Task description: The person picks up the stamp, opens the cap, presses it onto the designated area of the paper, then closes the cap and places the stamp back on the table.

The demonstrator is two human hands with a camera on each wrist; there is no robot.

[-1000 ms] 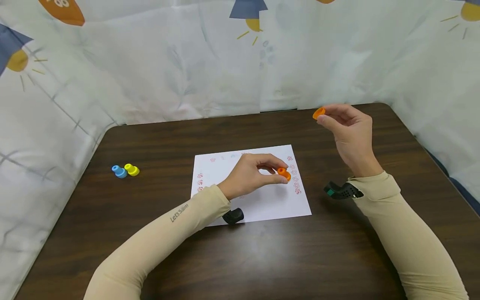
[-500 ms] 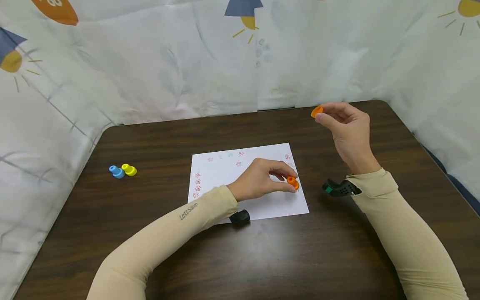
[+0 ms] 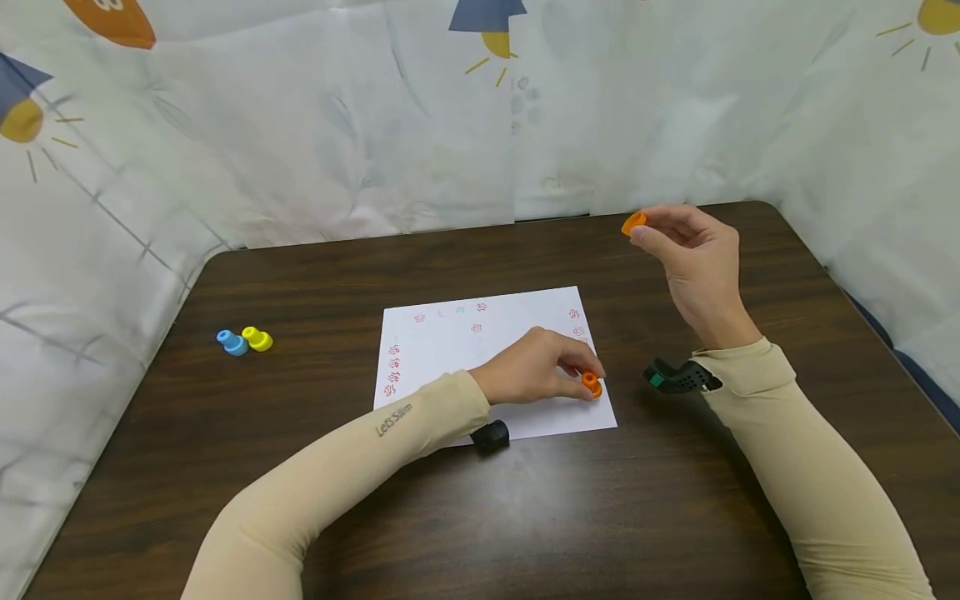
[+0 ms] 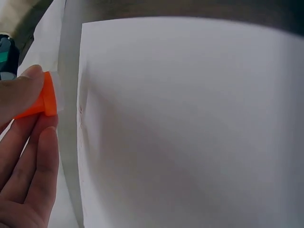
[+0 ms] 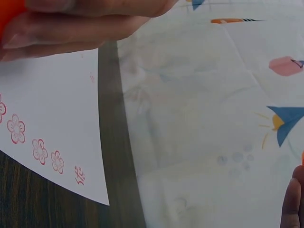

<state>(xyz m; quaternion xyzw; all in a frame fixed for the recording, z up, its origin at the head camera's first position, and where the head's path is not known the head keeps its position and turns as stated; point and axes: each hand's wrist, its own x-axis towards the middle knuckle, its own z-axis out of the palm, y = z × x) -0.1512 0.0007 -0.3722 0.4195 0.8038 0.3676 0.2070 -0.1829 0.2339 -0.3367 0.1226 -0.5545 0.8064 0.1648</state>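
Observation:
Over the right edge of the white sheet (image 3: 442, 358), the left hand (image 3: 536, 367) pinches an orange stamp (image 3: 592, 383) between thumb and fingers. In the left wrist view, the same hand (image 4: 28, 142) holds the orange stamp (image 4: 46, 97) with its pale end pointing away from the palm; whether it touches the sheet I cannot tell. The right hand (image 3: 701, 275), raised beyond the sheet's right side, pinches an orange cap (image 3: 633, 222) by its fingertips. Red flower prints (image 5: 16, 128) and a red character-like print (image 5: 79, 175) show near the sheet's edge in the right wrist view.
A blue stamp (image 3: 232, 342) and a yellow stamp (image 3: 257, 339) stand side by side at the left of the brown table (image 3: 322, 292). A patterned white curtain (image 3: 375, 125) hangs behind the table and along its sides.
With the orange stamp, my left hand has moved right and closer to my body along the sheet's right side. The right hand has stayed nearly still, holding the cap.

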